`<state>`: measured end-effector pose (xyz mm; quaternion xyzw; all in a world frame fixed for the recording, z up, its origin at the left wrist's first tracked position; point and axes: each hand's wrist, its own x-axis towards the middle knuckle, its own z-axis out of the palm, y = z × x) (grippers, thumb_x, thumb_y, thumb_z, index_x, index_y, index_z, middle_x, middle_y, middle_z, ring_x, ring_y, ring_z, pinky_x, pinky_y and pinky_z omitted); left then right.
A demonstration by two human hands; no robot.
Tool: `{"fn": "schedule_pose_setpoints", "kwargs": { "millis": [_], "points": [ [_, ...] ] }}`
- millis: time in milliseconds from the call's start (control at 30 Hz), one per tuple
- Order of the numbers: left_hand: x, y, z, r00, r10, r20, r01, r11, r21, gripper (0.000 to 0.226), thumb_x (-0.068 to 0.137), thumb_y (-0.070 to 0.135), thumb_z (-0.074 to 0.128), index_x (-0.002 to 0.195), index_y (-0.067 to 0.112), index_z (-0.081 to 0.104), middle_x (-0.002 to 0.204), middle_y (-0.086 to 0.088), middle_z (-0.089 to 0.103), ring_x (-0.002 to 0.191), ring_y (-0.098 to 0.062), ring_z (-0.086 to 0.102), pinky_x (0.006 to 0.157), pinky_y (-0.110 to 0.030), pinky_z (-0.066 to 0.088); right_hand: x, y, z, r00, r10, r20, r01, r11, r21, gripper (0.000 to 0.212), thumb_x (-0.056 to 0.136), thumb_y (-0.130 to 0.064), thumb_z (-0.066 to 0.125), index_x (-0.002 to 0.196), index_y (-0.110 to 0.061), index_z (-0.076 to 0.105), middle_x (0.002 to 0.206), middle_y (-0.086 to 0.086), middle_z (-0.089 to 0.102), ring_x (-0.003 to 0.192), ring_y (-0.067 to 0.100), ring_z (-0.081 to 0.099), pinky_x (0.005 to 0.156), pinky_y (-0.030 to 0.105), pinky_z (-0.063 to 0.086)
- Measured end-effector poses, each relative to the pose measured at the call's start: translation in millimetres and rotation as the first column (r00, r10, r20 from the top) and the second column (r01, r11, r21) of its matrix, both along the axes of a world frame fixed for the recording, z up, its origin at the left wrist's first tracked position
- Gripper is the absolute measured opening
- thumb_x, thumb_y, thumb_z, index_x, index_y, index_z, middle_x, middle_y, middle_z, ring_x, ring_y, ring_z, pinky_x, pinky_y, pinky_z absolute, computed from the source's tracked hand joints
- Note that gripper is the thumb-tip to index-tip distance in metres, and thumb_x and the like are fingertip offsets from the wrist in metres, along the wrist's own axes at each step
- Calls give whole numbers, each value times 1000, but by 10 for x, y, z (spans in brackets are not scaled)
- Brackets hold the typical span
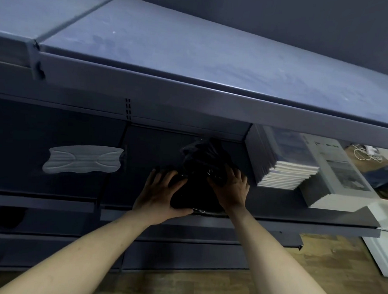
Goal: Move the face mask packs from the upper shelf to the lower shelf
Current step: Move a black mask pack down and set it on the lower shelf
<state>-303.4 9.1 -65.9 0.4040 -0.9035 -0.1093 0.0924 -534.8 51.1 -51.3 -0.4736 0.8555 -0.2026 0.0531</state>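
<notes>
A black face mask pack (201, 169) in shiny clear plastic lies on the lower shelf (274, 223), near its front edge. My left hand (162, 194) presses flat on the pack's left side, thumb along its front edge. My right hand (231, 188) grips its right side with spread fingers. A white face mask pack (83, 158) lies apart on the same shelf level, far to the left. The upper shelf (192, 58) above shows a bare grey surface.
Stacks of white booklets (287, 175) and newspapers (338, 179) sit on the lower shelf just right of my right hand. A shelf upright with slots (128, 109) divides the bays. Wooden floor (316, 274) and a white box (382, 250) lie below right.
</notes>
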Motion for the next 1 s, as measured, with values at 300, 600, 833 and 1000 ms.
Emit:
{"fn": "schedule_pose_setpoints", "kwargs": {
  "millis": [300,600,833,1000],
  "points": [
    [153,-86,112,996,-44,75,36,994,98,92,74,87,30,154,42,21,158,8,18,146,-20,8,121,-46,-10,-109,-21,96,999,34,-21,-38,973,-227,40,93,-27,66,127,-7,59,115,15,67,109,38,60,93,47,44],
    [317,9,115,782,354,-512,-143,903,406,148,54,52,92,156,25,-12,162,8,-10,148,-13,9,114,-30,26,188,284,-69,811,544,-214,-545,836,62,64,91,-66,40,145,-31,47,150,-1,45,143,26,31,120,47,24],
    [350,2,114,953,104,-285,6,933,359,123,61,62,83,156,40,8,155,22,2,142,-5,-11,121,-36,1,376,360,-63,909,416,-33,-413,908,75,88,82,-80,40,157,-39,18,163,-11,19,151,14,6,124,46,5],
    [346,-22,-1,939,109,-326,-50,982,184,107,60,74,72,151,36,30,146,4,18,135,-19,21,110,-48,40,468,378,-50,850,527,3,-526,848,62,113,67,-91,54,157,-40,10,164,-10,16,151,14,9,124,42,12]
  ]
}}
